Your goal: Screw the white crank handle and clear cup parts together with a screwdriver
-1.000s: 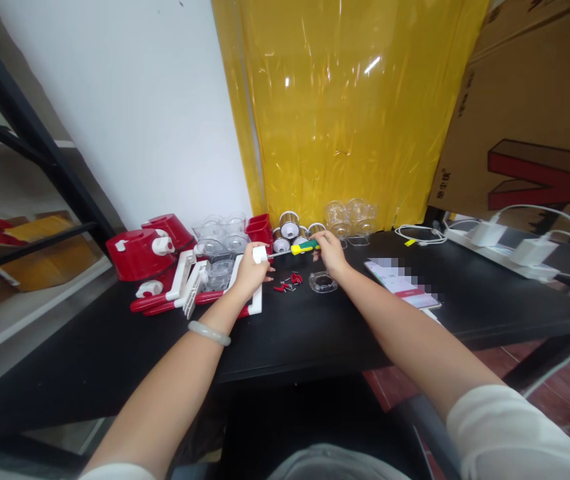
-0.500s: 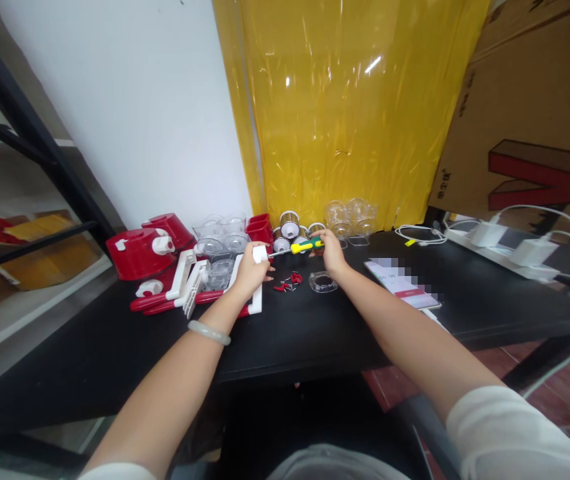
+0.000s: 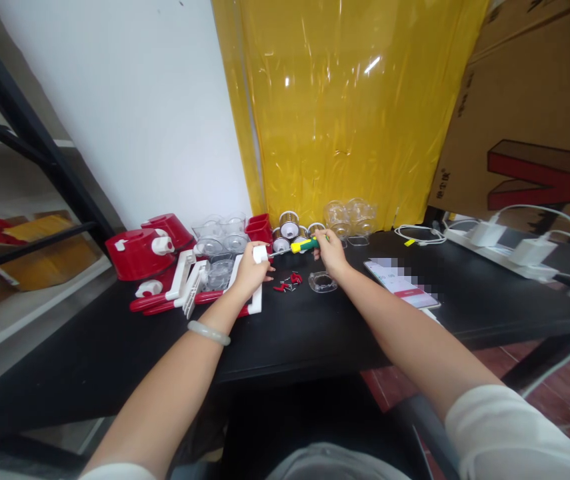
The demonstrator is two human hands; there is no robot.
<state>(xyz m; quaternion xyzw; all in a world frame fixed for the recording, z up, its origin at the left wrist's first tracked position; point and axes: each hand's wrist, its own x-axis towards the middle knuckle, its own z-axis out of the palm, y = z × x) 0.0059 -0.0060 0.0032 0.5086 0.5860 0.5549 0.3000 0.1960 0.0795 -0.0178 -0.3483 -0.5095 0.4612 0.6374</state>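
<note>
My left hand (image 3: 251, 272) is closed around a white plastic frame part (image 3: 255, 307) with a red handle, held just above the black table. My right hand (image 3: 331, 255) grips a green and yellow screwdriver (image 3: 305, 245). The screwdriver's metal shaft points left, and its tip meets the white end of the part beside my left fingers. Below the shaft lie small red pieces (image 3: 295, 278) and several screws (image 3: 289, 287). A clear plastic ring (image 3: 323, 283) rests under my right wrist. More white frames with red handles (image 3: 183, 279) lie left of my left hand.
Red housings (image 3: 139, 255) stand at the left, clear plastic cups (image 3: 222, 235) and a red container (image 3: 259, 229) behind my left hand. Metal mesh drums (image 3: 289, 224) and clear covers (image 3: 352, 217) line the back. A phone (image 3: 402, 283) and a power strip (image 3: 505, 257) lie right.
The screwdriver's handle has turned, and my right fingers have shifted their grip on it. My left hand and the white frame part stay in place.
</note>
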